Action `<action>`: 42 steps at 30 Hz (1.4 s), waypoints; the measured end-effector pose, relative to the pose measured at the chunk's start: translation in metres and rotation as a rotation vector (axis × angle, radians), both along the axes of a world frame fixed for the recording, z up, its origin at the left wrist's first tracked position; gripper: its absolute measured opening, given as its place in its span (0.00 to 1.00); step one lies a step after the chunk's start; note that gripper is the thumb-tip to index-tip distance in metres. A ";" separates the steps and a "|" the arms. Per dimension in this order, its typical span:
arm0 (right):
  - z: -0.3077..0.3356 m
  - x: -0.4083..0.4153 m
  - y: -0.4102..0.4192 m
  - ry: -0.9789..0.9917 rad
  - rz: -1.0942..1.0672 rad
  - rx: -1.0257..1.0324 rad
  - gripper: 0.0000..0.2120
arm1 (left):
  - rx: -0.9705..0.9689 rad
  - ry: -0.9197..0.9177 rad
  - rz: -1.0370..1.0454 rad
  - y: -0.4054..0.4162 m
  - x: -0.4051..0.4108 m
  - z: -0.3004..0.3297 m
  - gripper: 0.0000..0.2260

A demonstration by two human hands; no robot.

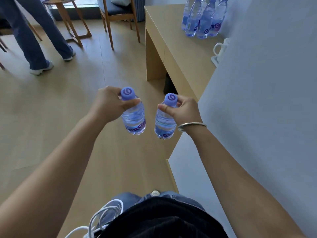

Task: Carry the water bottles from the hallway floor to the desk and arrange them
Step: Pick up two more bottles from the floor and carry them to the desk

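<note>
The top edge crops the caps of the bottle cluster (203, 19) on the tabletop (185, 54) at one o'clock. A wall corner hides part of a white cup (220, 48). A bystander (34, 31) at eleven o'clock shows legs only. Each carried bottle's neck is hidden by fingers (132, 102). The label text is only partly legible.

Two carried water bottles (133, 115); four desk bottles (202, 19); one white mug (220, 48); two chairs (118, 16)
</note>
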State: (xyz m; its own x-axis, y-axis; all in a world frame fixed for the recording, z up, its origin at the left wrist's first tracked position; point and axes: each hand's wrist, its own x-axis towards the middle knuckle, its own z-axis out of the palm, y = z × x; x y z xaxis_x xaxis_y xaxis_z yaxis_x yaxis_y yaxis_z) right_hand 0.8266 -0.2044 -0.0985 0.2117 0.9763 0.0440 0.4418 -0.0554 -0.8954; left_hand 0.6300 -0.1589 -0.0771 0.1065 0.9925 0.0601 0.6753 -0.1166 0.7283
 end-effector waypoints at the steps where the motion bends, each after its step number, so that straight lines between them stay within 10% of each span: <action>1: 0.001 0.003 0.014 -0.001 -0.017 0.005 0.14 | 0.000 -0.009 -0.004 0.016 0.004 0.002 0.22; 34: 0.023 0.079 0.459 0.121 -0.598 0.001 0.13 | -0.021 0.009 -0.525 0.561 0.141 0.025 0.10; 42: 0.019 0.156 0.542 0.144 -0.673 0.035 0.12 | -0.033 0.079 -0.606 0.651 0.237 0.018 0.20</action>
State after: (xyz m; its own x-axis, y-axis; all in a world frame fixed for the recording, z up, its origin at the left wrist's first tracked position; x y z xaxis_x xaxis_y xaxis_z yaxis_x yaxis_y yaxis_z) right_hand 0.9829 0.3373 -0.0792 0.7777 0.6287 -0.0015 0.1974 -0.2464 -0.9489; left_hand 0.8673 0.4920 -0.0589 0.6558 0.7550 -0.0010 0.5477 -0.4749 0.6888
